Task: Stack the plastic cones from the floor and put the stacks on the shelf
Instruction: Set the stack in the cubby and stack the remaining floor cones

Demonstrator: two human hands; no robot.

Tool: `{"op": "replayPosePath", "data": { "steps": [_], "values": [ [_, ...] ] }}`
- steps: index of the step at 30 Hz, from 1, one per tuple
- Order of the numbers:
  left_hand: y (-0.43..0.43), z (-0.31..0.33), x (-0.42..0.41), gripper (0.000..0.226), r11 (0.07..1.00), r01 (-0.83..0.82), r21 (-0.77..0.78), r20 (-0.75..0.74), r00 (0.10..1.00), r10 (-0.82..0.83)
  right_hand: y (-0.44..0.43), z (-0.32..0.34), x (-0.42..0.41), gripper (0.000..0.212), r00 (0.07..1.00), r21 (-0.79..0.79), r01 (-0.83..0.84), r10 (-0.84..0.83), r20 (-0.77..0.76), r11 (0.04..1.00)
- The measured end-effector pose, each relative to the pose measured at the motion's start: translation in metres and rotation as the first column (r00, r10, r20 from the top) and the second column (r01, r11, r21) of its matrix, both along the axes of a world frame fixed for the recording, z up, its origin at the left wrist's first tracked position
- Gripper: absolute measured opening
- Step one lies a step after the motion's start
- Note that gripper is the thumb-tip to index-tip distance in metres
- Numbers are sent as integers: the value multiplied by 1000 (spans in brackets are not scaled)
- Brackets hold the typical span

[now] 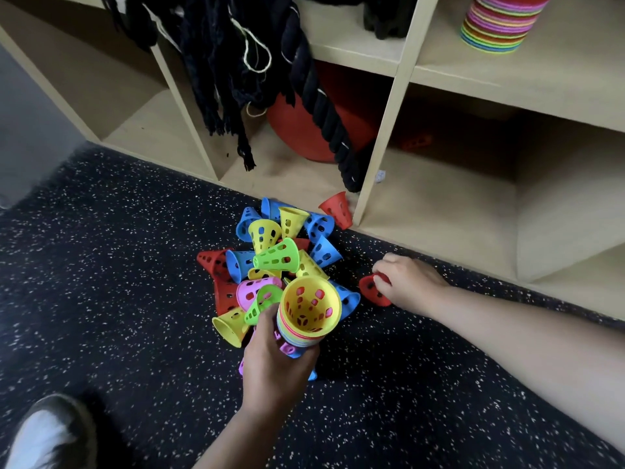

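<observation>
A heap of loose plastic cones (270,255) in red, blue, yellow, green and pink lies on the dark speckled floor in front of the wooden shelf (389,137). My left hand (274,363) grips a stack of nested cones (309,313), wide end up, a yellow one innermost. My right hand (409,282) is down on the floor to the right of the heap, fingers closed on a single red cone (372,291) lying on its side. Another red cone (336,208) leans against the shelf's upright.
A tall multicoloured stack of cones (500,22) stands on the upper right shelf. Thick black rope (314,96) and dark cords hang over a red ball (304,130) in the middle compartment. A small red item (417,141) sits deep in the lower right compartment. My shoe (44,434) is bottom left.
</observation>
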State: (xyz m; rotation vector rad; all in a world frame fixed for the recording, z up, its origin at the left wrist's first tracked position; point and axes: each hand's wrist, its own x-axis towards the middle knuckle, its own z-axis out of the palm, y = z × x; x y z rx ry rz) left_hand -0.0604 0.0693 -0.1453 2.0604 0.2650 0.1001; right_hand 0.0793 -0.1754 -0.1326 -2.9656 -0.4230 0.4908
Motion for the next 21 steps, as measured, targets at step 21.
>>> {"op": "replayPosePath", "data": {
  "steps": [21],
  "values": [
    [6, -1, 7, 72, 996, 93, 5, 35, 995, -93, 33, 98, -45, 33, 862, 758, 424, -477, -171, 495]
  ]
}}
